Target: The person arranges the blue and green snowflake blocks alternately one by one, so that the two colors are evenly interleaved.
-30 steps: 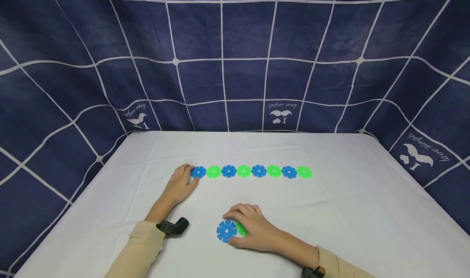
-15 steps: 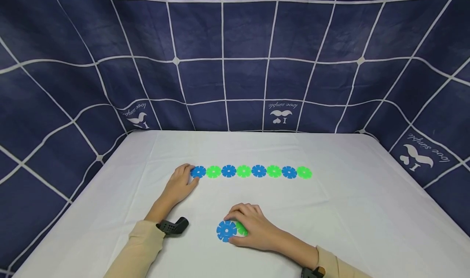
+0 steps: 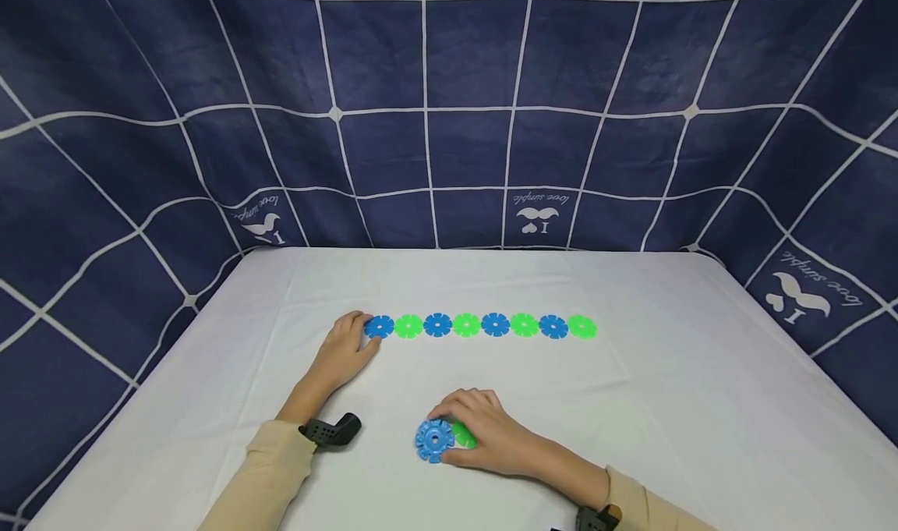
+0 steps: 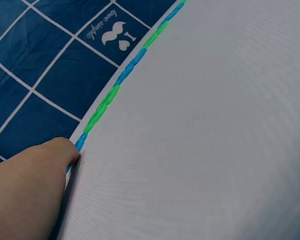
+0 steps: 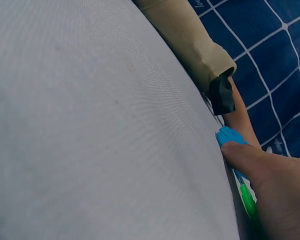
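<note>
A row of alternating blue and green notched snowflake discs lies flat across the white table, edges joined. My left hand holds the blue disc at its left end between thumb and fingers; in the left wrist view, the thumb lies along the row's near end. Closer to me, my right hand grips a blue snowflake disc by its rim. This disc looks layered, with extra notches showing. Beside it a green disc sits partly hidden under my right palm; the right wrist view shows its edge.
White cloth covers the table. A dark blue curtain with white grid lines rises at the back and both sides. Black wrist cameras sit on the left wrist and right wrist.
The blue disc at my right hand looked like a flat single disc before; now its face shows a layered pattern with more notches. Both hands and the row stay nearly in place.
</note>
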Demonstrator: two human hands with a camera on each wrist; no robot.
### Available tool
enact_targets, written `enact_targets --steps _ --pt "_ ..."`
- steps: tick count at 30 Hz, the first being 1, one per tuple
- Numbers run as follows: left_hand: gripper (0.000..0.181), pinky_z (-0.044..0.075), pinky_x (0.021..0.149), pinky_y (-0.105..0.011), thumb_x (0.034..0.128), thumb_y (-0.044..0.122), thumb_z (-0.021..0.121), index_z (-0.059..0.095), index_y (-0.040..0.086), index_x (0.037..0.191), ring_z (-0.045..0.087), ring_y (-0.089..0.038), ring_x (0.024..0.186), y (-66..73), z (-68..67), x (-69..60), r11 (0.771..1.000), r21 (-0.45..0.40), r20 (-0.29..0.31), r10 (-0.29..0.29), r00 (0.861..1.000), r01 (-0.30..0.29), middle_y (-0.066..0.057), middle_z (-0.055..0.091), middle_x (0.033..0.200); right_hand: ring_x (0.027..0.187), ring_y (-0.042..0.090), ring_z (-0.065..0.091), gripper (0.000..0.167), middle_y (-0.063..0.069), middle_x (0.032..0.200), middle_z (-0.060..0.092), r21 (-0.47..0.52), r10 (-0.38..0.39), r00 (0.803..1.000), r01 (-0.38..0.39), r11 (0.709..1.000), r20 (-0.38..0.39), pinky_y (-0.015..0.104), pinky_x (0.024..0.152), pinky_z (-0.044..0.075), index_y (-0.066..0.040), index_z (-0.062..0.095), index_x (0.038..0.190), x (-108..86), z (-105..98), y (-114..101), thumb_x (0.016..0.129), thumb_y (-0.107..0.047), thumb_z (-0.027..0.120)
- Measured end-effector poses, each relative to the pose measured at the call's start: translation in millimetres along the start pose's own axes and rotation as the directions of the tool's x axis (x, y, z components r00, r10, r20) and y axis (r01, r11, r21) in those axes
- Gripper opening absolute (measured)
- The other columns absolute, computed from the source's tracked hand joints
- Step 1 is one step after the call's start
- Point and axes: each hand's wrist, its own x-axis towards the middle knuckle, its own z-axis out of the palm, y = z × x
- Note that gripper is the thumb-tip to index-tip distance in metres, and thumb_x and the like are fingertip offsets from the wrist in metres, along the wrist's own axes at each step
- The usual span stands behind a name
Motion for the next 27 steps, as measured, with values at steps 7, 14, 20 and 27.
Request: enact_targets --steps 7,14,20,27 --pt "0.054 0.027 0.107 -0.052 0.0886 0.031 0.049 0.041 -0.003 0.129 0.032 -0.037 0.128 0.7 0.0 0.7 1.000 0.000 0.002 0.003 1.000 -0.003 -0.023 0.037 0.135 0.113 0.005 0.042 0.038 -0.016 0.119 0.050 0.071 -0.006 1.000 0.005 0.997 0.019 0.038 0.095 0.028 -0.036 0.046 0.121 -0.5 -1.2 -0.5 0.085 -0.042 0.058" --pt "0.053 0.028 0.107 -0.052 0.0885 0.031 0.050 0.042 -0.003 0.129 0.033 -0.037 0.128 2.5 -1.6 0.2 1.000 -0.004 -0.002 0.005 1.000 -0.005 -0.023 0.038 0.134 0.106 0.003 0.042 0.035 -0.018 0.116 0.054 0.121 -0.019 1.000 0.017 0.992 0.020 0.034 0.093 0.028 -0.034 0.047 0.119 -1.7 -2.7 -2.4 0.086 -0.036 0.059" --pt "0.053 0.028 0.107 -0.052 0.0885 0.030 0.049 0.042 -0.003 0.129 0.033 -0.037 0.128 3.3 -2.3 -0.2 1.000 -0.007 -0.001 0.005 1.000 -0.005 -0.023 0.038 0.134 0.095 -0.001 0.043 0.031 -0.017 0.105 0.057 0.146 -0.032 0.999 0.030 0.989 0.006 0.027 0.088 0.031 -0.032 0.050 0.116 -2.1 -3.6 -2.8 0.086 -0.032 0.059" --pt "0.054 0.027 0.107 -0.052 0.0884 0.031 0.049 0.041 -0.003 0.129 0.032 -0.037 0.128 3.0 -2.6 -0.3 1.000 -0.002 0.000 0.002 1.000 -0.002 -0.023 0.038 0.135 0.084 -0.003 0.045 0.025 -0.014 0.092 0.056 0.227 -0.030 0.999 0.023 0.974 0.026 0.016 0.079 0.035 -0.029 0.052 0.111 -1.6 -6.7 -3.1 0.087 -0.029 0.059"
